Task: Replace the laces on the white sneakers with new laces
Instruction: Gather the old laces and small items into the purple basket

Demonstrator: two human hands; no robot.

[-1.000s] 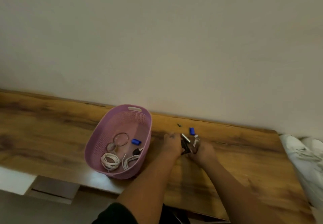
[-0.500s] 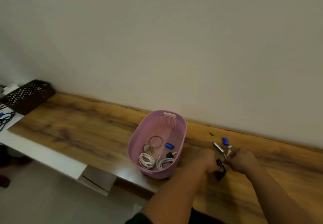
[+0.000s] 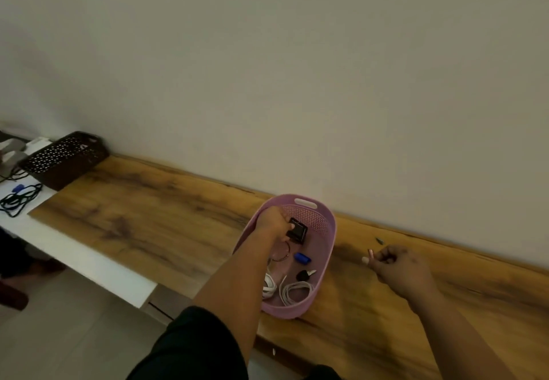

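- Nearest, a dark sleeve [image 3: 190,347] is covering the upper left arm, and both forearms are reaching out over the wooden tabletop [image 3: 148,216].
- Further out, the pink basket [image 3: 326,249] is sitting on the tabletop, holding coiled white cables [image 3: 292,290], a black key [image 3: 304,275], a small blue object [image 3: 302,258] and a thin ring [image 3: 280,253].
- Over the basket's far half, the left hand [image 3: 274,220] is hovering, its fingers curling around a small black box-like object [image 3: 297,230] and holding it above the basket floor.
- To the right of the basket, the right hand [image 3: 398,269] is hovering just above the tabletop, its fingers curling in and pinching a small metallic cylindrical piece [image 3: 370,253]; what it is cannot be told.
- Just beyond that hand, a tiny dark speck [image 3: 379,241] is lying on the wood near the wall.
- Farthest, at the left end, a dark perforated basket [image 3: 64,158] is standing against the wall, with dark cords [image 3: 20,200] trailing beside it on a white surface [image 3: 77,258].
- Neither the white sneakers nor any laces are showing in this view.
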